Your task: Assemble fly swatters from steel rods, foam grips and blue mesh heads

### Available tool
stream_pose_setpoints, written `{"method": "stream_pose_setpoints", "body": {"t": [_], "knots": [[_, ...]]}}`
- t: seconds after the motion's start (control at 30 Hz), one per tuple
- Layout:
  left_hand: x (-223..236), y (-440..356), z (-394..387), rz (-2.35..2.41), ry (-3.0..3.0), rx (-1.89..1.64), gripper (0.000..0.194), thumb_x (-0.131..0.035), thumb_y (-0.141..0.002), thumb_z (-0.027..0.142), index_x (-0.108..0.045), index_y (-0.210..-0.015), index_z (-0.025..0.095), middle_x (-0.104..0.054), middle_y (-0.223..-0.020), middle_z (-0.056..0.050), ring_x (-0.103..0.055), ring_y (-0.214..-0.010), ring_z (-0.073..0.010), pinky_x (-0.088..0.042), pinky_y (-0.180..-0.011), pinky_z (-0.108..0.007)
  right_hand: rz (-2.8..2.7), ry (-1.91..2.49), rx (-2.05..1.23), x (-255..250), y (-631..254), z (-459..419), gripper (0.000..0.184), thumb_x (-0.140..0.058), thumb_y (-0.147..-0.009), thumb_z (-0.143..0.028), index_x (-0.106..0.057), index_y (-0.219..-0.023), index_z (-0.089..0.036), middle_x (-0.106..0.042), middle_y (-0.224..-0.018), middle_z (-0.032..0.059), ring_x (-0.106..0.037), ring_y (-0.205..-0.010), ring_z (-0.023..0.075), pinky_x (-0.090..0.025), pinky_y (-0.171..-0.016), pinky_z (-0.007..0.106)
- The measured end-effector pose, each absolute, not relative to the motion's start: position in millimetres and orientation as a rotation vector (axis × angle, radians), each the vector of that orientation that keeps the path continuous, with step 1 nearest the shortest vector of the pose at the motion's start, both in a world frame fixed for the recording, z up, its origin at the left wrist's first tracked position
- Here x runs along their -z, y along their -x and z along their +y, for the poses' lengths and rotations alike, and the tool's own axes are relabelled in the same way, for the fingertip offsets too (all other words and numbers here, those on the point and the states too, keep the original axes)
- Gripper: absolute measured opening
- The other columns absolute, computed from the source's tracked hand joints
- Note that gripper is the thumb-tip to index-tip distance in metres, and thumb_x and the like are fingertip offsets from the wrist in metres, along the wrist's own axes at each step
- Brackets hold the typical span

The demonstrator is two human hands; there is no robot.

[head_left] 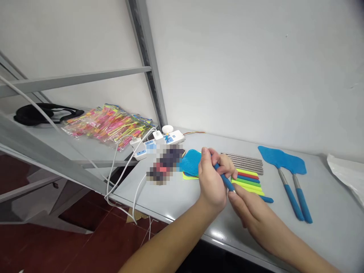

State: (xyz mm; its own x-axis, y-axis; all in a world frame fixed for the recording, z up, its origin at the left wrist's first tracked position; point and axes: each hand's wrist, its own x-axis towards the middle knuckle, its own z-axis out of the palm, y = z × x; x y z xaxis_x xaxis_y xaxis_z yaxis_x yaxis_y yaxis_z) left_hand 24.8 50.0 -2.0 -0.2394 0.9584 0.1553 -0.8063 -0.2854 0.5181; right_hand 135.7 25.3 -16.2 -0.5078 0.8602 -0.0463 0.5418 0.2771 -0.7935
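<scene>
My left hand (pixel 212 178) is closed around a blue foam handle (pixel 225 181) held over the grey table (pixel 176 193). My right hand (pixel 250 210) pinches the handle's lower end, where a bit of metal shows. Just behind my hands lie blue and yellow mesh swatter heads (pixel 190 163), a row of coloured handles (pixel 248 181) in yellow, red, blue and green, and a bundle of thin metal rods (pixel 244 158).
Two finished blue fly swatters (pixel 287 167) lie to the right, with a white plastic bag (pixel 347 172) at the far right. A white power strip (pixel 159 143) with cables, a pile of colourful packets (pixel 108 124) and a black strap (pixel 42 113) sit to the left by a metal rack.
</scene>
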Motion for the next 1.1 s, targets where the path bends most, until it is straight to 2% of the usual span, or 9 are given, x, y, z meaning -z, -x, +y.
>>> {"method": "stream_pose_setpoints", "body": {"t": [0.07, 0.13, 0.23, 0.4, 0.53, 0.7, 0.93, 1.1], "knots": [[9.7, -16.8, 52.1, 0.483, -0.655, -1.801, 0.042, -0.025, -0.102, 0.045, -0.037, -0.070, 0.021, -0.035, -0.052, 0.005, -0.038, -0.050, -0.0116, -0.038, -0.055, -0.026, -2.204, 1.315, -1.098, 8.6, -143.3, 31.0, 0.037, -0.031, -0.099, -0.050, -0.053, -0.085, -0.024, -0.054, -0.062, -0.0026, -0.050, -0.051, 0.0147, -0.043, -0.053, 0.027], [19.0, -1.3, 50.5, 0.665, -0.902, -1.786, 0.045, -0.024, -0.102, 0.045, -0.049, -0.075, 0.020, -0.052, -0.065, -0.001, -0.051, -0.065, -0.0145, -0.042, -0.067, -0.029, -2.249, 1.380, -1.054, 1.8, -153.3, 35.6, 0.038, -0.033, -0.097, -0.053, -0.053, -0.083, -0.024, -0.058, -0.066, -0.0014, -0.053, -0.055, 0.0153, -0.045, -0.055, 0.027], [31.4, 32.8, 42.7, 0.980, -1.415, -1.581, 0.044, -0.030, -0.101, 0.047, -0.061, -0.088, 0.019, -0.062, -0.086, -0.006, -0.056, -0.083, -0.0189, -0.041, -0.075, -0.030, -2.323, 1.406, -0.996, -3.1, -168.1, 39.6, 0.036, -0.039, -0.095, -0.054, -0.056, -0.081, -0.025, -0.063, -0.073, 0.0003, -0.059, -0.065, 0.0175, -0.049, -0.062, 0.027], [33.5, 80.7, 26.9, 1.126, -1.977, -1.127, 0.025, -0.042, -0.098, 0.038, -0.061, -0.099, 0.022, -0.062, -0.091, -0.006, -0.055, -0.083, -0.0211, -0.038, -0.076, -0.030, -2.463, 1.287, -0.959, 9.7, -187.0, 46.3, 0.029, -0.046, -0.094, -0.048, -0.060, -0.081, -0.027, -0.070, -0.090, 0.0018, -0.064, -0.081, 0.0204, -0.050, -0.068, 0.027], [30.4, 87.7, 18.8, 1.114, -2.166, -0.937, 0.022, -0.045, -0.097, 0.031, -0.059, -0.083, 0.022, -0.056, -0.077, -0.003, -0.049, -0.072, -0.0191, -0.033, -0.071, -0.029, -2.526, 1.183, -0.942, 19.2, -195.7, 52.7, 0.029, -0.048, -0.093, -0.049, -0.062, -0.081, -0.027, -0.069, -0.083, 0.0031, -0.063, -0.075, 0.0221, -0.049, -0.063, 0.029], [41.4, 80.0, 11.6, 1.075, -2.149, -0.945, 0.028, -0.040, -0.097, 0.026, -0.047, -0.070, 0.022, -0.047, -0.069, -0.001, -0.041, -0.066, -0.0176, -0.028, -0.064, -0.027, -2.677, 1.134, -0.939, 16.2, -196.5, 59.6, 0.028, -0.046, -0.096, -0.043, -0.060, -0.080, -0.025, -0.065, -0.073, 0.0013, -0.060, -0.066, 0.0191, -0.042, -0.058, 0.028], [39.0, 78.1, -0.3, 1.191, -2.151, -0.704, 0.027, -0.042, -0.098, 0.033, -0.042, -0.073, 0.022, -0.049, -0.072, 0.000, -0.046, -0.070, -0.0175, -0.029, -0.064, -0.027, -2.872, 1.103, -0.792, 15.7, -196.8, 66.1, 0.030, -0.040, -0.100, -0.042, -0.058, -0.084, -0.024, -0.063, -0.074, -0.0001, -0.059, -0.065, 0.0168, -0.035, -0.057, 0.027], [33.0, 71.3, -11.2, 1.323, -2.023, -0.560, 0.030, -0.041, -0.098, 0.045, -0.050, -0.080, 0.023, -0.057, -0.076, -0.001, -0.052, -0.070, -0.0189, -0.028, -0.060, -0.027, -2.965, 0.885, -0.463, 12.9, -177.3, 67.3, 0.029, -0.042, -0.099, -0.040, -0.058, -0.082, -0.023, -0.064, -0.076, 0.0012, -0.058, -0.065, 0.0172, -0.032, -0.056, 0.029]]}}
